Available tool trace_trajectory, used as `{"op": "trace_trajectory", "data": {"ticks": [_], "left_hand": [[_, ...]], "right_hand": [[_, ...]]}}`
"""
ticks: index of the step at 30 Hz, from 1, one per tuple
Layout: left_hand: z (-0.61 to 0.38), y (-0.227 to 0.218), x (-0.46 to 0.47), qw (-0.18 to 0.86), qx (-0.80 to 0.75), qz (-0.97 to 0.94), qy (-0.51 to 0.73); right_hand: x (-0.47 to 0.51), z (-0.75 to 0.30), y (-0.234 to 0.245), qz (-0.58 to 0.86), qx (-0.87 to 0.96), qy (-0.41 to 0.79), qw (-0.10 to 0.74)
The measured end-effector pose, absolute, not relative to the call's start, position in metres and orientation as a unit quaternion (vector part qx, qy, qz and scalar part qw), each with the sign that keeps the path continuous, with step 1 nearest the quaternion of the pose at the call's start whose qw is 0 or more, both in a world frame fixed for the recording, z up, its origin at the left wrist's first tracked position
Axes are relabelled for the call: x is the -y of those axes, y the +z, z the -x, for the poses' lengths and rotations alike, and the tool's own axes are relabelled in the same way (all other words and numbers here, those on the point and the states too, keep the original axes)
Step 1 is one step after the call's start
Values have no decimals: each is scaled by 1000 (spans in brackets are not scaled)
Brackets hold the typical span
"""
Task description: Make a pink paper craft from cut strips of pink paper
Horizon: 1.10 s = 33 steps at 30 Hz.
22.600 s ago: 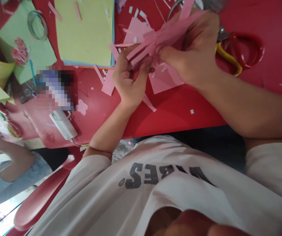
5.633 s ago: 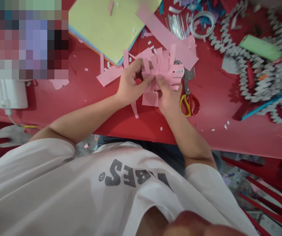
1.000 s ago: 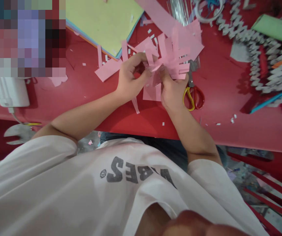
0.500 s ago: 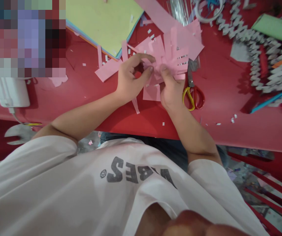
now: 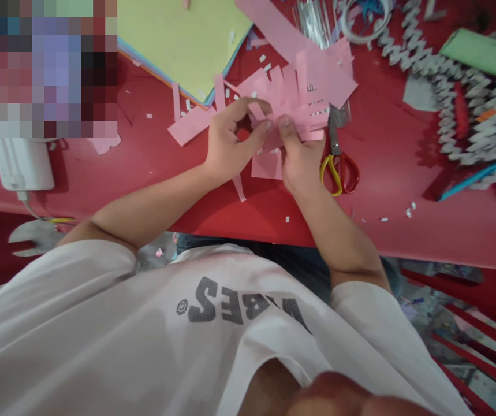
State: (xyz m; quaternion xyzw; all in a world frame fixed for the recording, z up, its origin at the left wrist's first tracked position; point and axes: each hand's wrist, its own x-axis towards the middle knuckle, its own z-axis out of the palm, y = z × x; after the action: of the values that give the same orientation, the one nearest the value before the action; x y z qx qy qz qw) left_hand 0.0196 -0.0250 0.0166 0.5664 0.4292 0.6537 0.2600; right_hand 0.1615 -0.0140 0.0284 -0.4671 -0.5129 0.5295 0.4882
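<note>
- Left hand (image 5: 230,141): fingers (image 5: 265,124) curled, tips gripping the cut pink paper (image 5: 312,86).
- Right hand (image 5: 302,162): thumb and fingers closed on it, above the red worktop (image 5: 248,222).
- Scissors (image 5: 338,173): lying just beside right hand.

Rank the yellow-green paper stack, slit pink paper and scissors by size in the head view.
Largest: the yellow-green paper stack, cut off by the frame.
Next: the slit pink paper, held nearer the camera.
Smallest: the scissors, their blades partly hidden.
</note>
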Motion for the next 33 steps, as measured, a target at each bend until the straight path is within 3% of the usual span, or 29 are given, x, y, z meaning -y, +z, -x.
{"op": "trace_trajectory", "data": {"ticks": [8,21,27,30,33], "left_hand": [[-21,29,32,266,-458,-554,643],[-21,27,32,244,-461,-552,650],[-19,28,30,256,-445,-555,655],[-18,27,28,263,-439,-555,656],[-16,26,28,275,-446,-560,641]], "right_hand": [[14,-159,25,447,504,512,534],[17,-158,30,421,513,526,532],[-1,-172,39,379,566,408,608],[-9,-187,50,413,594,390,569],[-12,-197,59,468,648,407,442]]}}
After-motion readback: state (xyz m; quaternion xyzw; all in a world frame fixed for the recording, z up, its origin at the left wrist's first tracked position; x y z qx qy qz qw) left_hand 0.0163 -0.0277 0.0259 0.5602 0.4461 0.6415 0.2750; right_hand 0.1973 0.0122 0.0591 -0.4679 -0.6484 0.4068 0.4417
